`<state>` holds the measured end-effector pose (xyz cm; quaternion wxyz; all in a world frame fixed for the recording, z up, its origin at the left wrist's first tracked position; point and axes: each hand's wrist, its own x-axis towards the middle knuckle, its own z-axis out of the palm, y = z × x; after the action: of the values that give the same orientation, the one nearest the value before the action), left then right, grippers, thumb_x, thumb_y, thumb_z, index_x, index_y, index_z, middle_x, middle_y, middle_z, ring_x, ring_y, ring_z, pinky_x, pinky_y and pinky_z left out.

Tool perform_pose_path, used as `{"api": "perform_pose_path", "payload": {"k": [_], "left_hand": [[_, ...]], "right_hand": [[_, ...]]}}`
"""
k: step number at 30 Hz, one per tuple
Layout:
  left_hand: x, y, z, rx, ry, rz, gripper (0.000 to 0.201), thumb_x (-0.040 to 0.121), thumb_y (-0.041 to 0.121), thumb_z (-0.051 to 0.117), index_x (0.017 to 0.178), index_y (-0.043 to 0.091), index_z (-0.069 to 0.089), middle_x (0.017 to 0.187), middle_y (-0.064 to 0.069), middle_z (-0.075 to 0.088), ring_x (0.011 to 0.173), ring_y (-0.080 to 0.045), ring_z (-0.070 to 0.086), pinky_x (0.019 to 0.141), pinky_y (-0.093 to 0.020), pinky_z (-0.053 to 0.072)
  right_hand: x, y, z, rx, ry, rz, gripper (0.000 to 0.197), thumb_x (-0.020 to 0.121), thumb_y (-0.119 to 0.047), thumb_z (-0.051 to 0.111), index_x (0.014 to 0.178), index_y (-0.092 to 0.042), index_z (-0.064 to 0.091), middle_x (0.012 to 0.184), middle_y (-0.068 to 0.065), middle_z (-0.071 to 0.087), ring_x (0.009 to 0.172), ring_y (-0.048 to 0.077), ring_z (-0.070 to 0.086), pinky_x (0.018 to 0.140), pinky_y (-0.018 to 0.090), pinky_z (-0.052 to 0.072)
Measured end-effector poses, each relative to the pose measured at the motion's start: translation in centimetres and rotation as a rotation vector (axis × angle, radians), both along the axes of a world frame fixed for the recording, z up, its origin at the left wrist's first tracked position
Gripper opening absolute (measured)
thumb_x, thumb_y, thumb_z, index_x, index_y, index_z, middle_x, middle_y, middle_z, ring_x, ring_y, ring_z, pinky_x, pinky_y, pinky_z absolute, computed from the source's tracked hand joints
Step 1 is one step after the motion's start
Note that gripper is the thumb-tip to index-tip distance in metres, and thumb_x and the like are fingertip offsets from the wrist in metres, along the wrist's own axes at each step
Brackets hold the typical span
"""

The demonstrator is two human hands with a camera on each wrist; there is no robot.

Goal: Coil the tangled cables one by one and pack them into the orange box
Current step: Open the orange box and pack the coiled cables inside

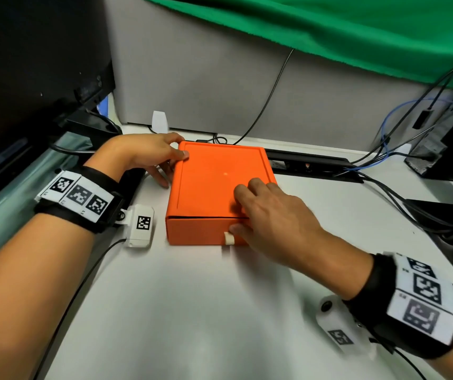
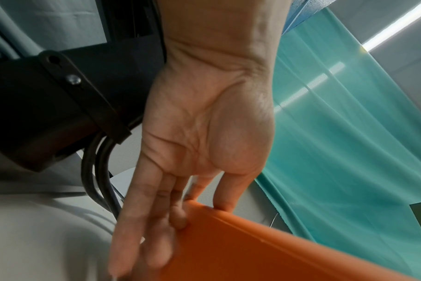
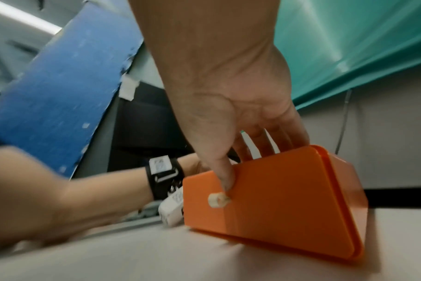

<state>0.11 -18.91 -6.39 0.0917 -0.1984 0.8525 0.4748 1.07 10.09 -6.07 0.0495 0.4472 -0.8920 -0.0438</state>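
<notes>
Box [image 1: 214, 182] shut on desk [image 1: 192, 311]. Left grip [image 1: 146, 152] clamps its far corner; right grip [image 1: 272, 215] clamps front edge, thumb at tab [image 1: 229, 238]. Advise: hold base firm, pull tab squarely.

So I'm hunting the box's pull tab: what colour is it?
White, against the orange box; head view shows the pull tab best.

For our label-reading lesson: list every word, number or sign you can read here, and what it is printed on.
No words, brands or numbers are readable.
On the left wristband: three black-and-white code squares; tiny marks beside them too small to read.
On the right wristband: code squares too, blurred.
On each white wrist camera: one code square.
On the orange box: no print.
</notes>
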Motion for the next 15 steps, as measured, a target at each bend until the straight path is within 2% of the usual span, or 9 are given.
{"api": "perform_pose_path", "payload": {"k": [3,7,10,12,15], "left_hand": [[0.3,-0.1,-0.1,-0.005,-0.015,0.009,0.038,0.102,0.032,0.057,0.139,0.031,0.047,0.119,-0.019,0.069,0.101,-0.035,0.072,0.077,-0.052,0.063],[0.0,0.2,0.0,-0.002,-0.016,0.001,0.039,0.104,0.032,0.054,0.142,0.03,0.045,0.12,-0.015,0.068,0.105,-0.034,0.071,0.079,-0.054,0.062],[0.0,0.3,0.2,-0.011,-0.022,0.003,0.04,0.104,0.033,0.054,0.143,0.031,0.043,0.122,-0.014,0.068,0.101,-0.034,0.072,0.078,-0.053,0.062],[0.1,0.3,0.4,-0.004,-0.029,0.01,0.042,0.104,0.033,0.055,0.143,0.032,0.043,0.122,-0.013,0.068,0.096,-0.034,0.074,0.075,-0.054,0.062],[0.3,0.5,0.5,0.006,-0.045,0.004,0.042,0.104,0.033,0.053,0.144,0.033,0.041,0.121,-0.012,0.068,0.088,-0.034,0.076,0.072,-0.052,0.063]], "right_hand": [[-1.3,0.8,0.5,0.049,-0.097,-0.073,0.062,0.091,-0.064,0.055,0.137,-0.026,0.037,0.134,0.003,0.042,0.119,0.03,0.051,0.085,0.041,0.047],[-2.3,0.9,0.1,0.068,-0.129,-0.137,0.067,0.09,-0.069,0.052,0.139,-0.027,0.036,0.134,0.004,0.043,0.103,0.034,0.061,0.077,0.04,0.047],[-2.6,0.6,0.0,0.059,-0.13,-0.128,0.066,0.09,-0.069,0.054,0.137,-0.024,0.039,0.129,0.004,0.042,0.094,0.032,0.06,0.071,0.037,0.042],[-3.2,1.1,0.3,0.046,-0.177,-0.125,0.066,0.088,-0.066,0.06,0.136,-0.025,0.04,0.129,0.003,0.04,0.091,0.03,0.058,0.073,0.038,0.046],[-3.9,1.9,0.5,0.027,-0.267,-0.111,0.068,0.086,-0.059,0.068,0.14,-0.028,0.039,0.135,-0.002,0.036,0.098,0.028,0.06,0.081,0.044,0.053]]}}
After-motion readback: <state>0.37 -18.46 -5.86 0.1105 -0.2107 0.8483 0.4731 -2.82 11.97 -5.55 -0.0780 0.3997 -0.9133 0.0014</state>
